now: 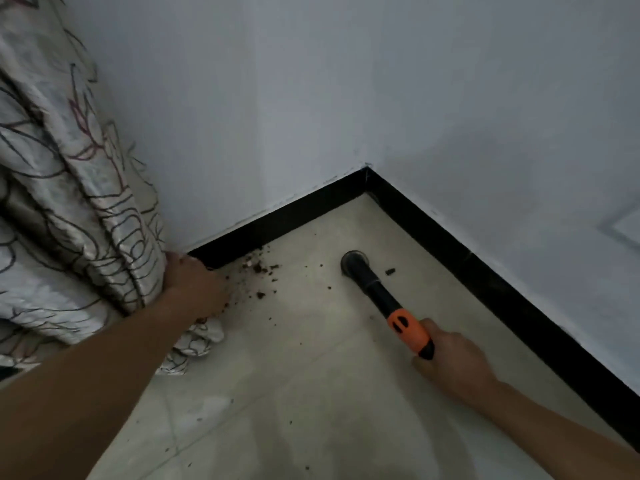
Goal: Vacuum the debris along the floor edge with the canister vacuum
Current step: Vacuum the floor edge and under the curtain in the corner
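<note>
Brown debris [258, 268] lies scattered on the pale tiled floor beside the black skirting [277, 216], thickest near the curtain. My right hand [453, 362] grips the orange-and-black handle [410, 332] of the vacuum tube. Its round black nozzle [354, 262] rests on the floor right of the main debris, with one dark crumb [390, 271] just beyond it. My left hand [199, 289] grips the patterned curtain [79, 202] and holds it back against the left wall. The canister is out of view.
Two white walls meet at a corner [367, 168], with black skirting [485, 271] along the right wall too. The curtain's hem [197, 344] bunches on the floor under my left forearm. Pale floor tiles [311, 393] stretch toward me.
</note>
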Tool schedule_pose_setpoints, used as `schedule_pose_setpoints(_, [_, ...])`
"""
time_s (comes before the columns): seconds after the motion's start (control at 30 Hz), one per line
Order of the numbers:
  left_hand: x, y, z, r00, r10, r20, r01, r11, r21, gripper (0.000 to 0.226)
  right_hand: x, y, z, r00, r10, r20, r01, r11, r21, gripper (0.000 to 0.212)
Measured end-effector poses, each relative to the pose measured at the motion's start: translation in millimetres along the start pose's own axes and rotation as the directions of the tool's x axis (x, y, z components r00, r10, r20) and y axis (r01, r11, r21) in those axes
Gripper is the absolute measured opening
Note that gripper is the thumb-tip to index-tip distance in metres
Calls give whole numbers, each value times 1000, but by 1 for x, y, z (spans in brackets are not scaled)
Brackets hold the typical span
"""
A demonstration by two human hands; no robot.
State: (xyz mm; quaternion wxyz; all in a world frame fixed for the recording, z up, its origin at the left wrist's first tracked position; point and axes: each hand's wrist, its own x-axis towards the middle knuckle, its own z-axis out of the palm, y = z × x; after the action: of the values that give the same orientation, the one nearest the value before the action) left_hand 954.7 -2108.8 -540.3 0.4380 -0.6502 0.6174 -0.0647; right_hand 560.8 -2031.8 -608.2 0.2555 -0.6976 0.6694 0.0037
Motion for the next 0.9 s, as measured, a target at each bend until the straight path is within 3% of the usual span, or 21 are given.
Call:
schedule_pose_setpoints(0.13, [-13, -14, 30, 999, -41, 24, 42, 998, -55, 51, 14, -59, 33, 978, -204, 41, 207, 973, -97, 47])
schedule_pose_setpoints(0.23, [-28, -21, 46, 997, -82, 14, 83, 990, -113, 49, 24, -96, 49, 941, -333, 55, 337, 927, -167, 40])
schedule_pose_setpoints(0.37, [-54, -23, 72, 988, -121, -101, 94, 967, -237, 45, 44, -108, 43, 956, -292, -14, 285, 941, -184, 40])
schedule_pose_setpoints(0.47, [-73, -30, 94, 982, -120, -143, 89, 974, -209, 48, 54, -112, 25, 967, -249, -42, 240, 958, -159, 40])
schedule_pose_setpoints(0.57, [-83, -37, 110, 976, -114, -184, 81, 981, -177, 44, 37, -128, 40, 940, -339, 24, 337, 919, -203, 41])
schedule_pose_setpoints(0.73, [-99, -50, 125, 933, -140, -330, 78, 978, -196, 29, -12, -153, 89, 824, -531, 198, 567, 776, -276, 42])
schedule_pose_setpoints(0.9, [-105, -58, 145, 894, -146, -423, 49, 972, -230, 47, 13, -150, 78, 865, -490, 104, 496, 811, -310, 40])
